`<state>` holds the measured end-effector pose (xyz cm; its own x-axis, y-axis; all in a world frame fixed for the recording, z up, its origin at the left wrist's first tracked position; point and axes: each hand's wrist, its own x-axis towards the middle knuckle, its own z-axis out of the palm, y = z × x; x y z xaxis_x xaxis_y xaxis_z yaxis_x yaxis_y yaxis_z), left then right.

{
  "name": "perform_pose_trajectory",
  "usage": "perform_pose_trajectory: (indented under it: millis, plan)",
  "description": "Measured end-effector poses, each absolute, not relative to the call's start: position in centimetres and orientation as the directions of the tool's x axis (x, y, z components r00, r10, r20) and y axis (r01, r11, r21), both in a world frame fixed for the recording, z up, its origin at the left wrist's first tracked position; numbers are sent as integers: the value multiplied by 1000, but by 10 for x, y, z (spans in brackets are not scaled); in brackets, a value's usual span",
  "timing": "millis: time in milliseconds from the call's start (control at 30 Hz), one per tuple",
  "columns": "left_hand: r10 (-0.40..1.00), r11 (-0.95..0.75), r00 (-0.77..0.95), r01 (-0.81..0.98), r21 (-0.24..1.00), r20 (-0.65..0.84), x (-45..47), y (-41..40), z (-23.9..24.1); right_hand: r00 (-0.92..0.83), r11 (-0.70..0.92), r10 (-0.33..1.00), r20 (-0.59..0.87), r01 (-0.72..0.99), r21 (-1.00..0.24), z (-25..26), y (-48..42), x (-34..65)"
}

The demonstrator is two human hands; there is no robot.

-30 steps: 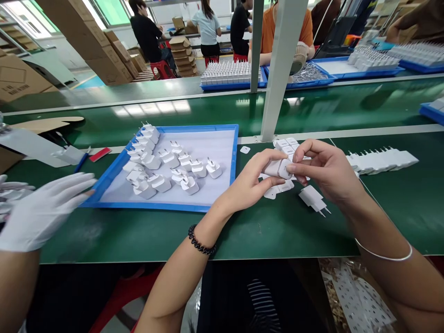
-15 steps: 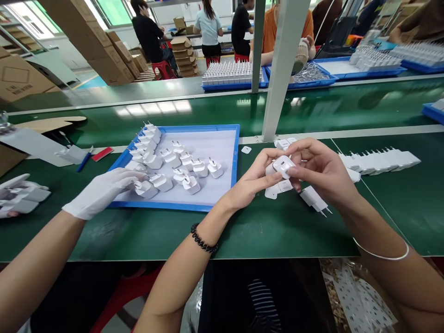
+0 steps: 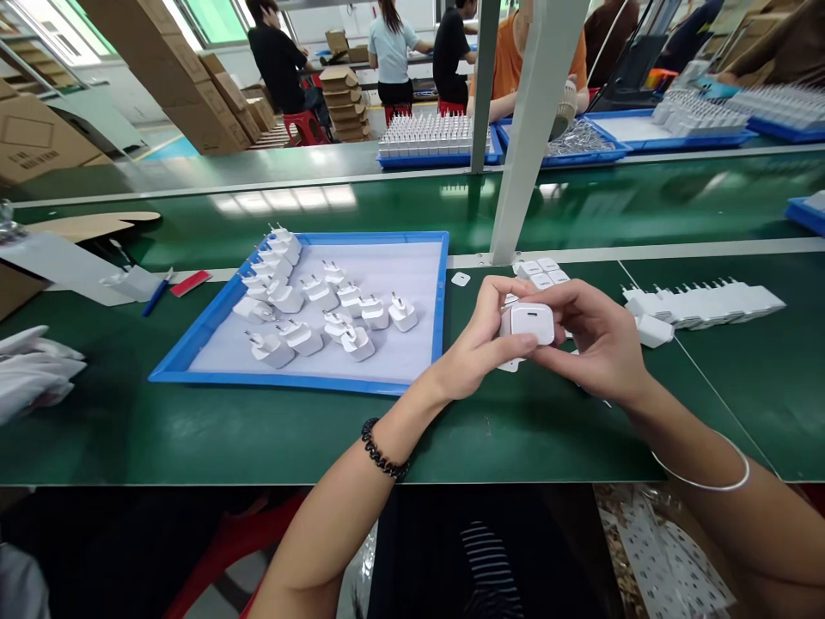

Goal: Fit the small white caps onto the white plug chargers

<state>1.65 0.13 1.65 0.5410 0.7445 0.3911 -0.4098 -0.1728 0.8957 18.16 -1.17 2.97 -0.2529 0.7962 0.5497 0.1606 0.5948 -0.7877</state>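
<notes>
A white wall charger (image 3: 534, 323) is held up over the green bench, its port end turned toward me. My left hand (image 3: 475, 351) grips it from the left, thumb along the lower edge. From the other side my right hand (image 3: 599, 342) pinches its right edge with thumb and fingers. Its prongs are hidden from view. Behind my hands lie small white square pieces (image 3: 541, 273), partly covered by my fingers. A row of white chargers (image 3: 705, 303) with prongs up stands to the right, and one more charger (image 3: 655, 331) lies near my right hand.
On the left a blue-rimmed tray (image 3: 309, 384) holds several white chargers. A co-worker's white-gloved hand (image 3: 39, 370) is at the far left edge. A grey post (image 3: 516, 198) rises behind my hands. A blue pen (image 3: 156, 295) and a red strip (image 3: 191, 283) lie beyond the tray.
The charger has turned so its port end faces me more squarely, and my hands have moved slightly. The co-worker's gloved hand has left the tray and withdrawn left.
</notes>
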Motion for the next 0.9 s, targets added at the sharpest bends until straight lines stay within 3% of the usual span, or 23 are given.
perform_pose_trajectory:
  millis: [333, 700, 900]
  plan:
    - [856, -155, 415, -365, 918, 309, 17, 2, 19, -303, 639, 765, 568, 247, -728, 27, -11, 182]
    - [879, -57, 395, -466, 883, 266, 20, 6, 20, -302, 698, 716, 629, 314, -644, 25, -13, 175]
    - [837, -3, 485, -459, 888, 254, 16, 8, 20, -296, 665, 746, 596, 285, -691, 24, -14, 175]
